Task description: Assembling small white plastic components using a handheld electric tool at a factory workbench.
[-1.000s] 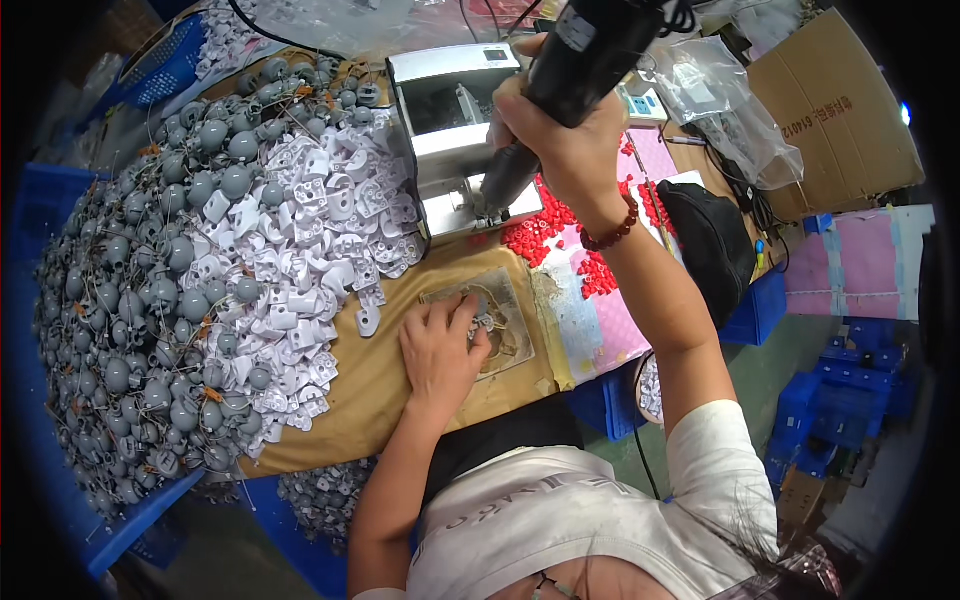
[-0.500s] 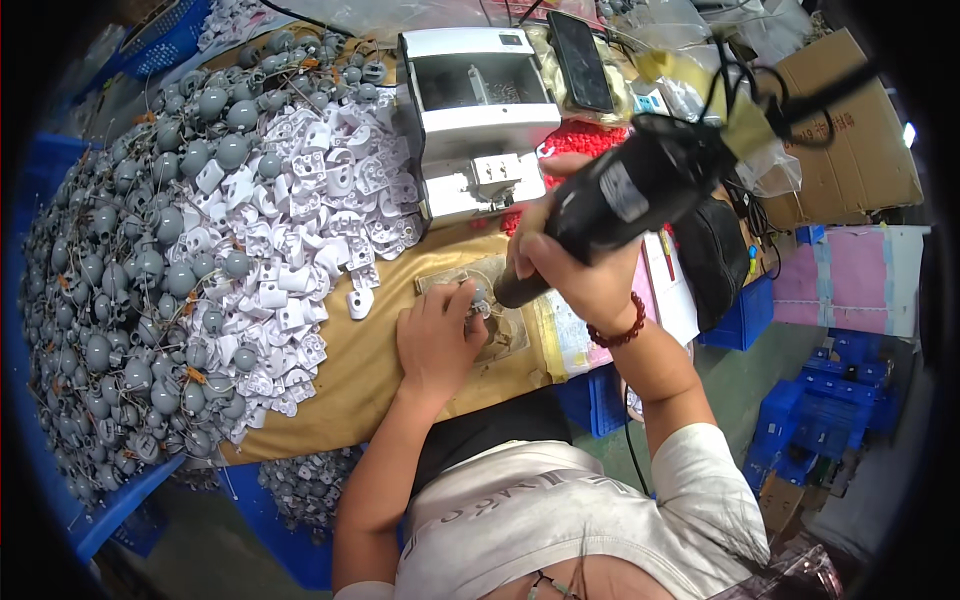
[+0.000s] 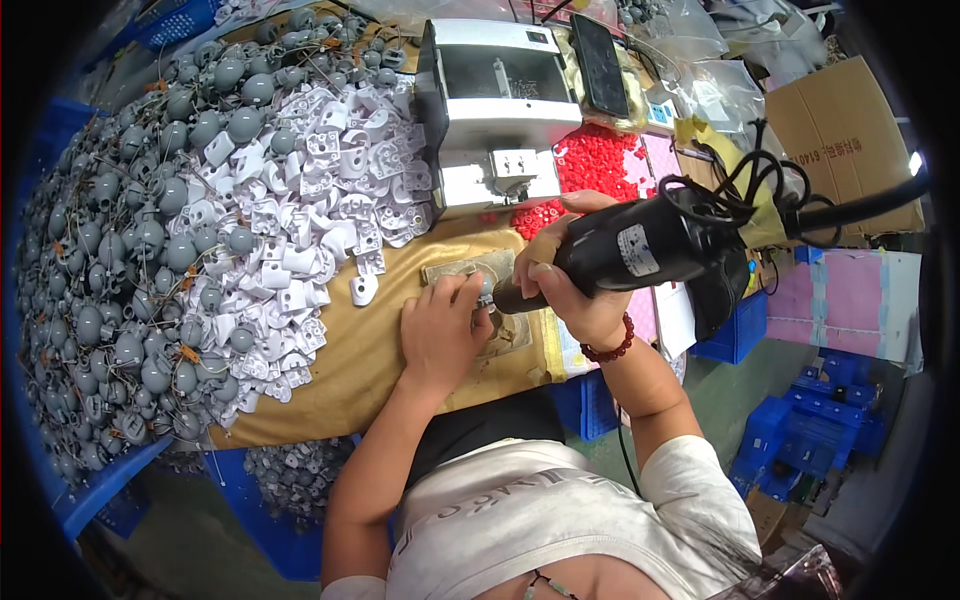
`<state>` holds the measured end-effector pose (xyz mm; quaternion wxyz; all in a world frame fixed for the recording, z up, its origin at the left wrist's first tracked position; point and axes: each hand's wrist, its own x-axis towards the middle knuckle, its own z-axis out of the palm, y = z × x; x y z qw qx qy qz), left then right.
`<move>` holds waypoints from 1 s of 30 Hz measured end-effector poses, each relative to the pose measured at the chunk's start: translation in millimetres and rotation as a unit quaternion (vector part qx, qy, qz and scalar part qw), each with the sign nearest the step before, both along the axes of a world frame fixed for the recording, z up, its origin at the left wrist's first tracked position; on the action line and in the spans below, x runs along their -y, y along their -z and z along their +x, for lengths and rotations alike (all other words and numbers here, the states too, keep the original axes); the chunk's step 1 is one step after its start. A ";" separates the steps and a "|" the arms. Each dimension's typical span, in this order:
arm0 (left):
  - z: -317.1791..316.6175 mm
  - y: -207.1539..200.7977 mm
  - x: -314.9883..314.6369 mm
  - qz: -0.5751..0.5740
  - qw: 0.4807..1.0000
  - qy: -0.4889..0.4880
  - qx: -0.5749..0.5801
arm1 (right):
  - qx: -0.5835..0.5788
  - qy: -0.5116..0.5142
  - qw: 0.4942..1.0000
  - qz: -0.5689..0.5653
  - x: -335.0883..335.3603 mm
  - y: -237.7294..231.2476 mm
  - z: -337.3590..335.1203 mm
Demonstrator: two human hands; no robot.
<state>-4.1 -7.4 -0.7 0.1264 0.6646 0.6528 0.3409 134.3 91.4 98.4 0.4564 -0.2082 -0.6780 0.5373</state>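
My right hand (image 3: 575, 285) is wrapped round a black corded electric screwdriver (image 3: 640, 245), held nearly level with its nose toward my left hand. My left hand (image 3: 440, 330) is closed with fingertips and thumb on a small grey rounded part (image 3: 487, 286). That part sits over a flat worn plate (image 3: 515, 335) on the brown-covered table. The screwdriver's nose meets or nearly meets the grey part; the bit itself is hidden.
Grey ball-shaped parts with wires (image 3: 130, 290) heap at the left, beside white plastic pieces (image 3: 310, 200). Behind my hands stands a silver-white machine (image 3: 505, 100) next to small red pieces (image 3: 590, 160). A phone (image 3: 598, 62), black pouch (image 3: 722, 290) and cardboard box (image 3: 845, 140) are right.
The screwdriver has swung from a steeper tilt to nearly level, and its nose has come closer to the grey part. My left hand stays on that part. The whole view has shifted slightly.
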 end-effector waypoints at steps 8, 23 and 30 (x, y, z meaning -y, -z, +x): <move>-0.9 2.1 -0.8 0.001 1.000 0.004 0.005 | -0.017 -0.006 1.000 -0.011 3.4 2.1 -2.7; -9.3 -5.1 -1.2 -0.059 0.997 0.029 0.042 | -0.033 -0.135 0.989 0.047 10.5 12.2 -2.0; -7.5 -6.9 0.2 -0.082 0.994 0.024 0.061 | -0.045 -0.108 0.993 0.026 13.2 14.3 -1.9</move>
